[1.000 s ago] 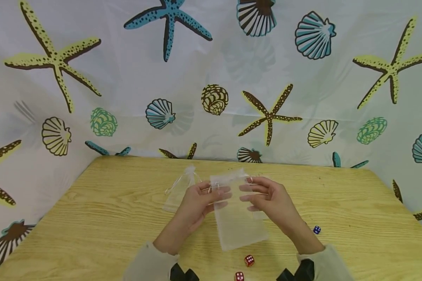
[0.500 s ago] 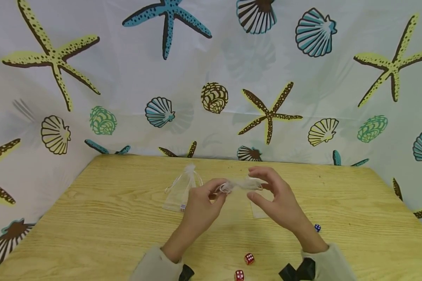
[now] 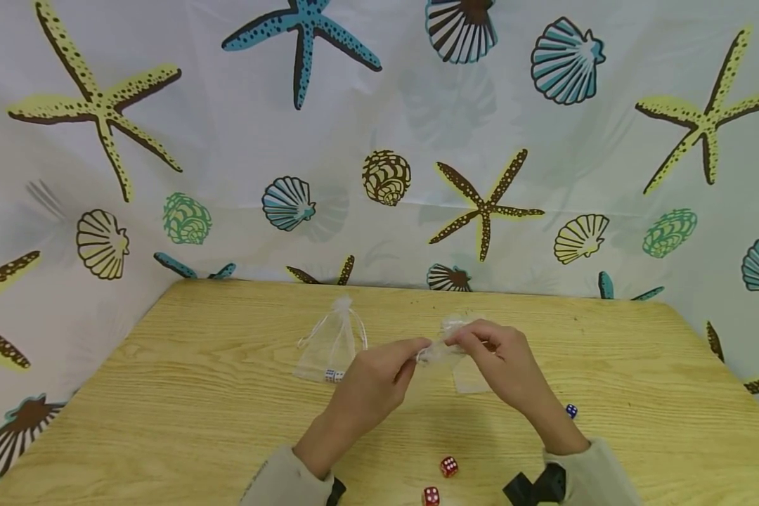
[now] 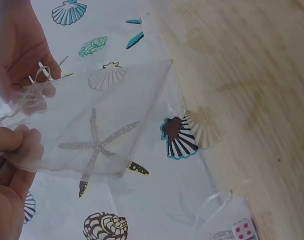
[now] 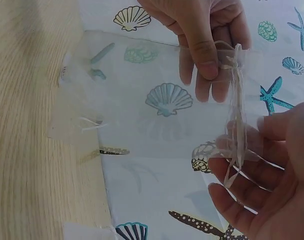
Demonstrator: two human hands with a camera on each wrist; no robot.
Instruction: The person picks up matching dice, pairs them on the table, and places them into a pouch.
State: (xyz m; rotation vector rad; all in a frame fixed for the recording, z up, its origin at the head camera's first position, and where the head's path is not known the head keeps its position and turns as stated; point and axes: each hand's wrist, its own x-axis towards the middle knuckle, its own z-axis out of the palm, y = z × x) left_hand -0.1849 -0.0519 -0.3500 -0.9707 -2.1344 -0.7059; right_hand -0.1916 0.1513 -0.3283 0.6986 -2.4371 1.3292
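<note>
A sheer white drawstring bag [image 4: 106, 120] hangs between my hands, its mouth bunched with the cord gathered there. My left hand [image 3: 370, 376] pinches one side of the mouth; in the left wrist view its thumb [image 4: 6, 137] lies over the fabric. My right hand [image 3: 502, 362] pinches the other side in the head view. Its fingers [image 5: 242, 185] lie along the cord [image 5: 237, 115] in the right wrist view. In the head view the bag is partly hidden by the fingers.
Left of my hands lies another sheer bag [image 3: 329, 344] with small white dice [image 3: 334, 376] in it. Beyond my right hand a pale bag [image 3: 470, 378] lies flat. Two red dice [image 3: 449, 466] sit near the front, and a blue die [image 3: 571, 410] lies right of my right wrist.
The bag, earlier hanging flat toward me, has been tipped away and its mouth bunched. My right fingers, spread half a second ago, have closed on it. White dice in the left bag came into view.
</note>
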